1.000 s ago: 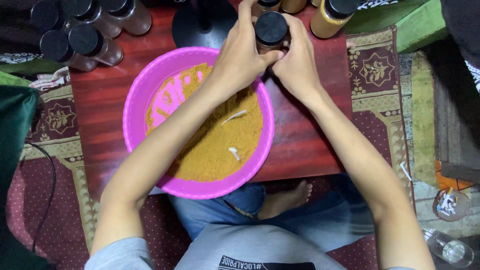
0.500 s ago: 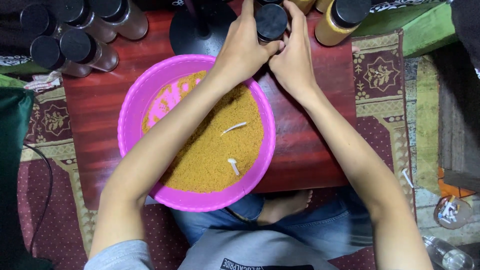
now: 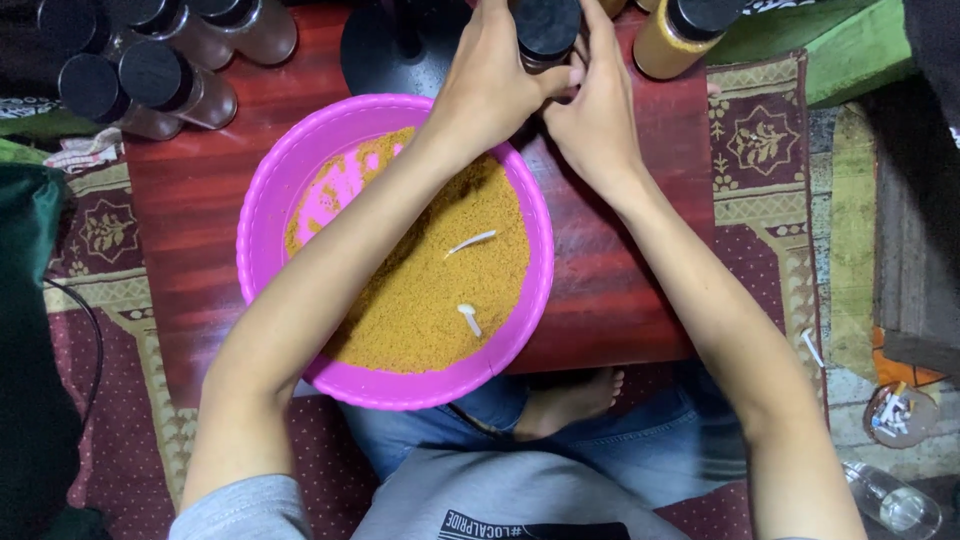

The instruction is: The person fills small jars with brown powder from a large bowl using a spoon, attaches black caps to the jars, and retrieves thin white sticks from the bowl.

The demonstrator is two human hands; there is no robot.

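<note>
1. Both hands meet at the far edge of the red table (image 3: 620, 290). The left hand (image 3: 490, 85) and right hand (image 3: 600, 110) close around one small bottle (image 3: 547, 35) with a black cap, seen from above.
2. Grip: the left hand's fingers curl round the bottle's near side, and the right hand's fingers press in from the other side, thumb up by the cap. Both hands are shut on it. Whether the cap is being turned cannot be told.
3. Judged step: the work looks like capping or sealing a filled bottle, held upright on or just above the table.
4. Judged next move: it would call for a steady hold low on the bottle and a firm twist on the cap, without tipping the contents.
5. The pink bowl (image 3: 275, 190) sits near the person, round, smooth plastic, touching the left forearm. It holds a coarse orange-brown powder (image 3: 440, 300), heaped to the right, with bare pink showing at the upper left.
6. Two small white spoons (image 3: 468, 318) lie half sunk in the powder.
7. Capped bottles (image 3: 150, 75) stand clustered at the table's far left; a filled one (image 3: 680, 35) stands just right of the hands.
8. A patterned rug (image 3: 760, 150) lies under the table.
</note>
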